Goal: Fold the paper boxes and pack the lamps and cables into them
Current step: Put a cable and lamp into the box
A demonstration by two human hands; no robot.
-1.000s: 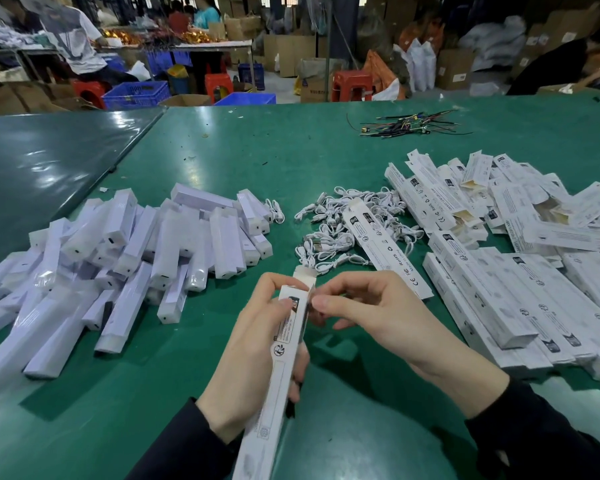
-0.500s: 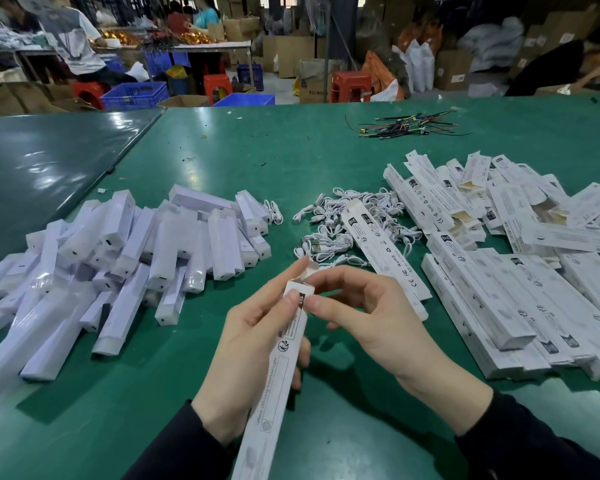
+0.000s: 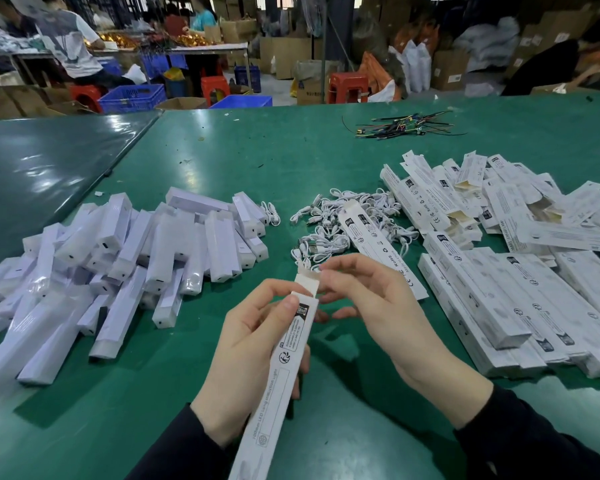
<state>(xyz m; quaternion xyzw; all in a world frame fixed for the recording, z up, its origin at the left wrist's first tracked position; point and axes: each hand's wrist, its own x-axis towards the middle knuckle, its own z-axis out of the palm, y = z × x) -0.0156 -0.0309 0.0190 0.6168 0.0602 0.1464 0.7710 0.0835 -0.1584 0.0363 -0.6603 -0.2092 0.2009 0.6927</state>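
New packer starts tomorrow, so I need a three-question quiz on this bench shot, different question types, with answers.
1. True or false: the left hand grips the long paper box round its middle.
2. What lies on the green table between the wrapped lamps and the stacked boxes? A) white cables B) scissors C) tape rolls
3. Fill in: the right hand pinches the box's end ____.

Key: 1 true; 2 A, the white cables; 3 flap.
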